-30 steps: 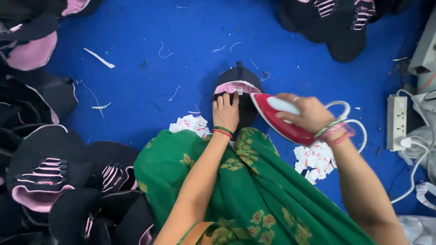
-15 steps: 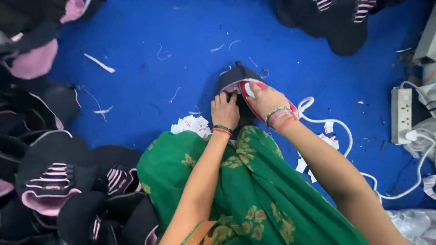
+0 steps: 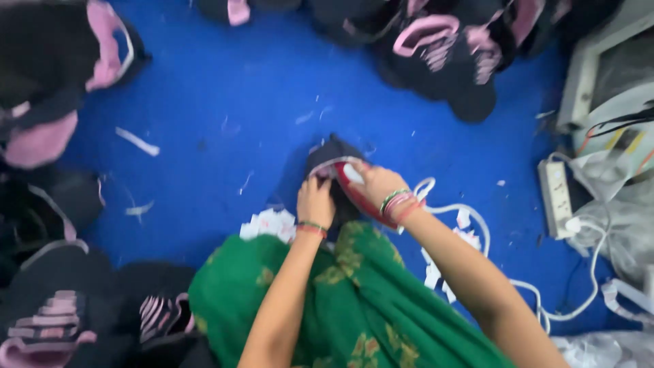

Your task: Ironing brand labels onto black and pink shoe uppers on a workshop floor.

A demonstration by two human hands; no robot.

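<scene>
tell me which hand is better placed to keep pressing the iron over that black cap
Right, probably: the right hand grips the red iron on the black cap, while the left hand pins the cap's near edge.

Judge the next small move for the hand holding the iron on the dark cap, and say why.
Probably a short slide of the red iron along the dark cap. The right hand has it pressed on the cap's pink-trimmed edge, the left hand pins the fabric beside it, so only that strip is under the sole.
</scene>
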